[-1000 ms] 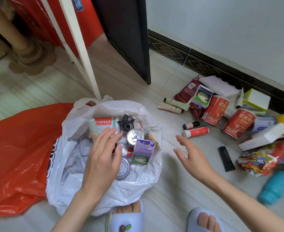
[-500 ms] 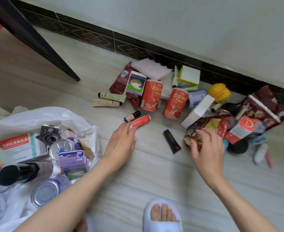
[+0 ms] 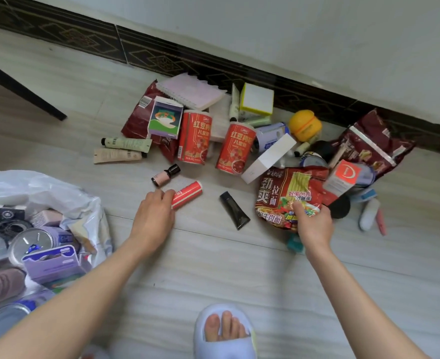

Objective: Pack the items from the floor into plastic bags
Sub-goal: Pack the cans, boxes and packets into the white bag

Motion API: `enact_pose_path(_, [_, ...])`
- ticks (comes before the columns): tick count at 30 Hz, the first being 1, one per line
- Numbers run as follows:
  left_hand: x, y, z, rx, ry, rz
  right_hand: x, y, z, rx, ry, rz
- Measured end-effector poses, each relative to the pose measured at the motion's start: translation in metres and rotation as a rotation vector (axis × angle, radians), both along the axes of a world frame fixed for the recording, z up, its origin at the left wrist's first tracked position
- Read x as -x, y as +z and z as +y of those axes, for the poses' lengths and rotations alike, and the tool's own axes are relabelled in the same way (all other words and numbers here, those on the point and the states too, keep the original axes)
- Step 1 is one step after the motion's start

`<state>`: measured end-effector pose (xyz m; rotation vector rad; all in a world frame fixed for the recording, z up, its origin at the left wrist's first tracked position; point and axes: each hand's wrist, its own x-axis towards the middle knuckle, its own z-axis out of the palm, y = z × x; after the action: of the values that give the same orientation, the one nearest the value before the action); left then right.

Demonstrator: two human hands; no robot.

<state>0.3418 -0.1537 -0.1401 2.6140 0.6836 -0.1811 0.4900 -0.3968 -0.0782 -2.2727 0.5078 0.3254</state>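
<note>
Down on the pale floor, seen from the head camera, the left hand lies over the near end of a small red tube. Its fingers curl on that end and touch it, but I cannot tell if they really close around the tube or only rest on it. The tube lies flat on the floor, tilted away to the right. Just beyond it is a small pink bottle with a black cap, apart from the hand.

The right hand pinches the near edge of a red noodle packet, with the thumb on top of the wrapper and the other fingers under it. The packet lies against the heap of goods by the wall. Between the two hands a black tube lies alone on the floor.

Farther back, two red cans lie side by side, and left of them a box with a green picture leans on a dark red bag. Two pale tubes lie left of that. A yellow round container is near the skirting board.

At the left edge the white plastic bag is open, with cans and boxes already inside. One foot in a light slipper shows at the bottom.
</note>
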Motion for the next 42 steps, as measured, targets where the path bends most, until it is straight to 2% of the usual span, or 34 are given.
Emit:
enact_pose_path(3, [0.006,0.002,-0.001,0.089,0.005,-0.109,-0.001,0.0,0.001,-0.089,-0.038,0.029])
enact_pose_path(5, [0.012,0.011,-0.004,0.157,0.063,-0.197,0.003,0.001,0.003,-0.075,-0.03,0.009])
enact_pose_path(11, [0.052,0.054,-0.005,0.221,0.119,-0.361,0.042,0.034,0.0,-0.009,0.07,-0.174])
enact_pose_path(19, [0.132,0.127,0.005,0.181,0.311,-0.474,0.103,0.094,0.035,-0.048,0.489,-0.324])
enact_pose_path(23, [0.185,0.162,0.026,0.035,0.44,-0.526,0.132,0.123,0.083,-0.14,0.715,-0.246])
enact_pose_path(29, [0.262,0.195,0.065,-0.072,0.676,-0.453,0.163,0.163,0.158,-0.225,1.09,-0.099])
enact_pose_path(36, [0.318,0.161,0.079,-0.186,0.687,-0.03,0.216,0.182,0.239,-0.246,1.428,0.017])
enact_pose_path(40, [0.33,0.136,0.086,-0.274,0.66,0.005,0.248,0.166,0.269,-0.27,1.502,0.082])
enact_pose_path(42, [0.334,0.124,0.092,-0.234,0.693,0.023,0.263,0.153,0.278,-0.278,1.484,0.101])
